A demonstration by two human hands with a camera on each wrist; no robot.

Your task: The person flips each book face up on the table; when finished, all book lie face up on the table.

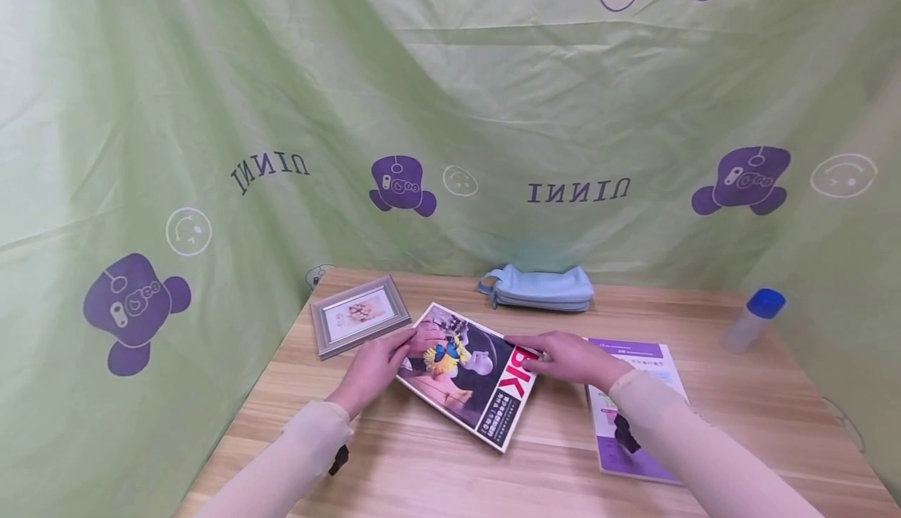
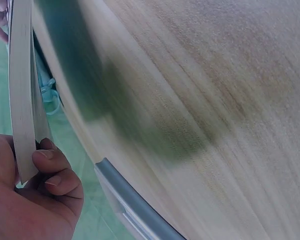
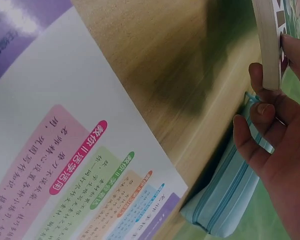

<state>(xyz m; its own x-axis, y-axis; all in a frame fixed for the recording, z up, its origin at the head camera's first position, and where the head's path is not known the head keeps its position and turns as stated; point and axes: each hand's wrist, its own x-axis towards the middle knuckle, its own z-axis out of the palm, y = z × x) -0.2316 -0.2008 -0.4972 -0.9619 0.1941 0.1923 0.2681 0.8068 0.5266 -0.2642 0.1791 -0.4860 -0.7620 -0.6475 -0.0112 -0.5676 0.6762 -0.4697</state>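
A person's two hands hold a book [image 1: 464, 373] up off a light wood-grain table [image 1: 415, 467], its cover turned upward and set at a slant, with a dark shadow falling on the wood below in both wrist views. The left hand [image 1: 369, 369] grips the book's left edge, fingers curled in close around it and nearly closed on its thickness. The right hand [image 1: 566, 355] pinches the opposite side, its thumb over the cover and a finger beneath, while other fingers bend loosely clear of the book. The cover shows a pale head, a yellow-and-blue shape and large red lettering ending in a K, partly hidden by the right hand. Just beyond the left hand lies a grey picture frame [image 1: 360, 316] with a floral print, near the table's left edge. A light blue pencil case [image 1: 543, 289] rests farther back, against the foot of a green curtain [image 1: 450, 103] printed with purple cartoon figures and mirrored lettering. To the right, a purple-and-white booklet [image 1: 607, 424] lies flat, partly covered by the right forearm in its pale sleeve [image 1: 693, 444]. A translucent bottle [image 1: 742, 332] with a blue cap stands near the table's right edge, well apart from the hands.
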